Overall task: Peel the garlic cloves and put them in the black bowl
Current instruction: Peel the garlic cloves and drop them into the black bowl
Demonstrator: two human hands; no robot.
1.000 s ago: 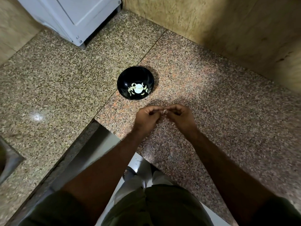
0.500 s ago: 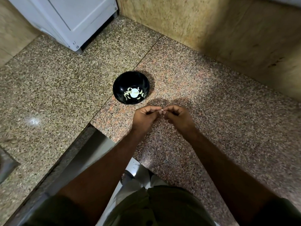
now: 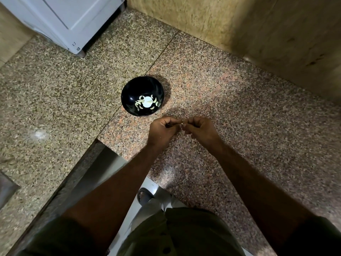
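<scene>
A black bowl (image 3: pixel 129 93) stands on the granite counter, holding several pale peeled garlic cloves (image 3: pixel 141 104) around a white patch at its bottom. Just in front of it and to its right, my left hand (image 3: pixel 163 131) and my right hand (image 3: pixel 202 131) meet fingertip to fingertip above the counter. Between the fingertips a small pale garlic clove (image 3: pixel 182 123) shows, pinched by both hands and mostly hidden by the fingers.
The speckled granite counter (image 3: pixel 239 111) forms an L around a cut-out corner (image 3: pixel 103 163). A white appliance (image 3: pixel 70 21) stands at the back left. A tan stone wall (image 3: pixel 239 24) runs along the back right. A sink edge (image 3: pixel 5 189) shows at far left.
My hands stay together on the clove with only small finger shifts. The camera view has drifted, so the bowl sits a little farther from my hands.
</scene>
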